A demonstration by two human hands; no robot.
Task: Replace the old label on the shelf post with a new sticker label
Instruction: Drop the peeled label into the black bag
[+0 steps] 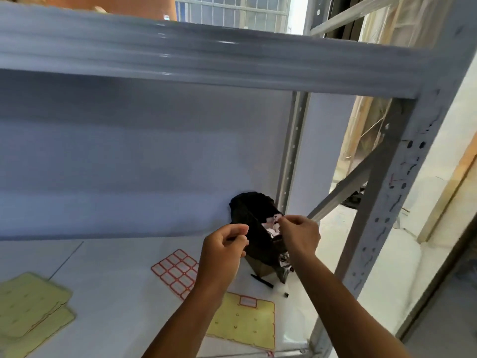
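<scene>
1. Shelf frame [387, 202]: pale grey-blue, with dark slot marks.
2. Sticker sheet [176, 270]: white labels with red borders, set in a grid.
3. Backing sheets [245, 324]: pale yellow.
4. Bin bag [255, 220]: black.
5. Pen [261, 280]: black.

So all you get of the person is two bare forearms coming in from the bottom edge, plus the left hand [224, 245] and the right hand [300, 235]. No sleeves anywhere in frame, no gloves, no watch, no rings or bracelets that I can spot. Nails look short and plain. Both hands are a bit motion-blurred, so finer detail on the fingers is hard to make out.
</scene>
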